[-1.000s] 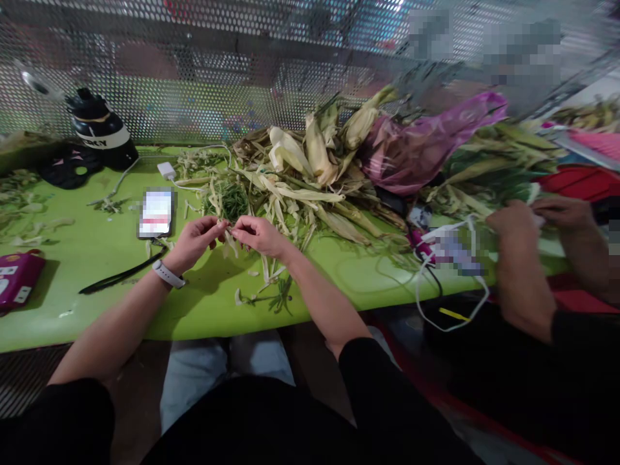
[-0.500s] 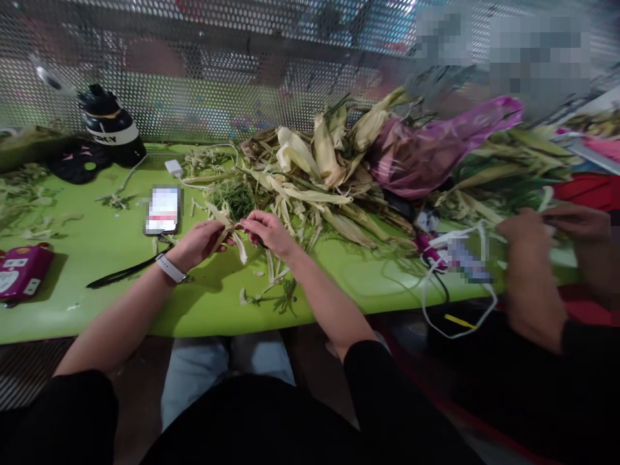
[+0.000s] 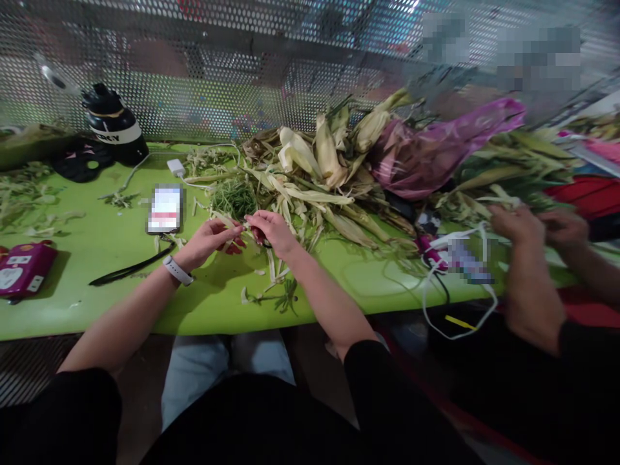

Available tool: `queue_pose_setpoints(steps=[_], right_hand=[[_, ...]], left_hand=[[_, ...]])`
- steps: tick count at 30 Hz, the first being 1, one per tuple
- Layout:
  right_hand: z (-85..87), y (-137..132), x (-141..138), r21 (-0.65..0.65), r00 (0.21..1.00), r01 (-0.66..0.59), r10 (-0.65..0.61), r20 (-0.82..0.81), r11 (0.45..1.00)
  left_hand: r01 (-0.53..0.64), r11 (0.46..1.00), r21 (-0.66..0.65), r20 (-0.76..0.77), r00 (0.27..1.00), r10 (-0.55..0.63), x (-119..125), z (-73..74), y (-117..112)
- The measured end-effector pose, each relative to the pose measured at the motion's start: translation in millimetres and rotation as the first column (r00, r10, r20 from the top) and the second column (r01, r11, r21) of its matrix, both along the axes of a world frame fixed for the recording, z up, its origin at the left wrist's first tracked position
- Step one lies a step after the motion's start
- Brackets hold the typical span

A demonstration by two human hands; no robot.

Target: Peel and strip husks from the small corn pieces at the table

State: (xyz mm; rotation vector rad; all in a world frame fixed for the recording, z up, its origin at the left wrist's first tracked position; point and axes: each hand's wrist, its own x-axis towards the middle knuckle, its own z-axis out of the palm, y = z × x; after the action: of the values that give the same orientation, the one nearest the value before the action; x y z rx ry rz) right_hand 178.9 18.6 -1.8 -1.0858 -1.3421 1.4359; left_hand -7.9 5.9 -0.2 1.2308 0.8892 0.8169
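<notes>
Over the green table, my left hand (image 3: 213,241), with a white watch band at the wrist, is closed in a pinch. A pale corn husk strip (image 3: 225,220) shows along its fingers. Close on its right, my right hand (image 3: 272,232) has its fingers curled, thumb and forefinger together near the left fingertips. A small dark loop peeks out under the right fingers; what it belongs to is hidden. Just beyond both hands lies a heap of thin green shreds (image 3: 233,197). Pale husk scraps (image 3: 277,271) and a green sprig (image 3: 287,297) lie nearer me.
Corn husks (image 3: 329,155) are piled against a perforated metal panel, beside a pink plastic bag (image 3: 407,155). On the left are a phone (image 3: 165,208), black strap (image 3: 130,266), magenta box (image 3: 26,268) and black bottle (image 3: 115,126). A co-worker's hands (image 3: 518,226) work at right near a white cable.
The pale husk piece hanging between my hands no longer shows there. My left hand has turned slightly, its fingers stretching toward the right hand. The co-worker's hands have shifted a little left.
</notes>
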Motion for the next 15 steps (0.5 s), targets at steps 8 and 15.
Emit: queue_pose_setpoints(steps=[8, 15], right_hand=[[7.0, -12.4, 4.4, 0.505, 0.925, 0.267, -0.366, 0.105, 0.820], [-13.1, -20.0, -16.6, 0.231, 0.886, -0.247, 0.123, 0.447, 0.941]], left_hand=[[-0.294, 0.952, -0.089, 0.176, 0.936, 0.306, 0.3, -11.5, 9.0], [-0.373, 0.927, -0.023, 0.304, 0.881, 0.362, 2.6, -12.0, 8.0]])
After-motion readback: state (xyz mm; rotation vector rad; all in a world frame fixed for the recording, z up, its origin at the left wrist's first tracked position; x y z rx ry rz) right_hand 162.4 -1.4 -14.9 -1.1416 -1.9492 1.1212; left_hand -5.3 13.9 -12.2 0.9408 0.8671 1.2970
